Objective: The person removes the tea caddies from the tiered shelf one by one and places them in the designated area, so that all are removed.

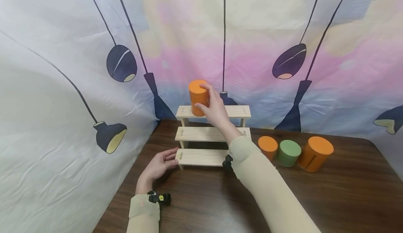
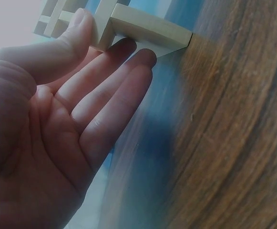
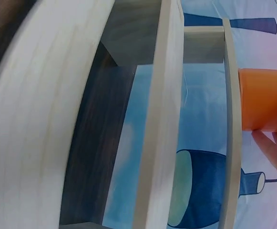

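Note:
A three-step wooden stand (image 1: 201, 157) of pale boards rises on the dark table. On the left part of its top step stands an orange canister (image 1: 196, 101) with a lid. My right hand (image 1: 217, 108) grips that canister, thumb on its near side and fingers round the right side and lid edge. In the right wrist view the orange canister (image 3: 264, 100) sits flush against the top board, with fingertips along its side. Down at the lowest step, my left hand (image 1: 158, 164) holds the board's left end between thumb and fingers. The left wrist view shows the left fingers (image 2: 114, 114) straight-ish against the stand's end.
Right of the stand, a smaller orange canister (image 1: 267, 147), a green canister (image 1: 288, 153) and a large orange canister (image 1: 316, 154) stand in a row on the table (image 1: 349, 191). A cloth backdrop (image 1: 252, 51) printed with hanging lamps rises close behind the stand and along the left.

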`<state>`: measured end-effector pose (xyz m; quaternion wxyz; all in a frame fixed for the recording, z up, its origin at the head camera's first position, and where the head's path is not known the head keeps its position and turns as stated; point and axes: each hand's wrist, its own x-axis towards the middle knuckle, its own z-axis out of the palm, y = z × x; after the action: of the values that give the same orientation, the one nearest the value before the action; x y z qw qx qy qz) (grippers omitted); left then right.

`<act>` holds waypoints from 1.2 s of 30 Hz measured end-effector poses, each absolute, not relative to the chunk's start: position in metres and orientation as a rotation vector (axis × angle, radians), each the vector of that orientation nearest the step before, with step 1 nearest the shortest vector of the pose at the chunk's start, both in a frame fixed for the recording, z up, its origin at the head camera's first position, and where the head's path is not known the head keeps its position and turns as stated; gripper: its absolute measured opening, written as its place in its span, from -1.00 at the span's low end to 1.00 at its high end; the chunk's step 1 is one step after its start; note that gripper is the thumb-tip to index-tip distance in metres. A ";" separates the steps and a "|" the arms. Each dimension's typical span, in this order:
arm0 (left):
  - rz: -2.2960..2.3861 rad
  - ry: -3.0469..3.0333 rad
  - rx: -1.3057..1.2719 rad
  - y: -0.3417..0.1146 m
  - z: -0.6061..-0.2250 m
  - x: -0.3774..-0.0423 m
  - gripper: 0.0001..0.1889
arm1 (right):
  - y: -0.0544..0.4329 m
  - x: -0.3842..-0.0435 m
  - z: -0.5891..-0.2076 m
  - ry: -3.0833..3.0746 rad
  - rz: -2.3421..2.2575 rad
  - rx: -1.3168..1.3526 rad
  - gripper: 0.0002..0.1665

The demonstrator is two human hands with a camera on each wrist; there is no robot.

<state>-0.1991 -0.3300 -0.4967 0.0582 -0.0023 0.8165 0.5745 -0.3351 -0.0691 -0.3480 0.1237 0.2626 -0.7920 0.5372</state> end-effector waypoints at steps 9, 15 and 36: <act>1.745 2.472 0.000 -0.332 -0.498 -0.199 -0.40 | -0.038 -0.313 -0.365 -2.079 1.693 0.846 -0.12; 1.727 2.478 -0.020 -0.333 -0.498 -0.199 -0.39 | -0.009 -0.291 -0.369 -1.965 1.767 0.877 -0.09; 1.713 2.485 0.004 -0.332 -0.499 -0.203 -0.38 | 0.150 -0.237 -0.400 -1.932 1.680 0.636 0.00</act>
<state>-0.2032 -0.3316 -0.4988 0.0618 0.0015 0.8218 0.5664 -0.2370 0.1500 -0.4001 0.2491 0.2335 -0.7093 0.6167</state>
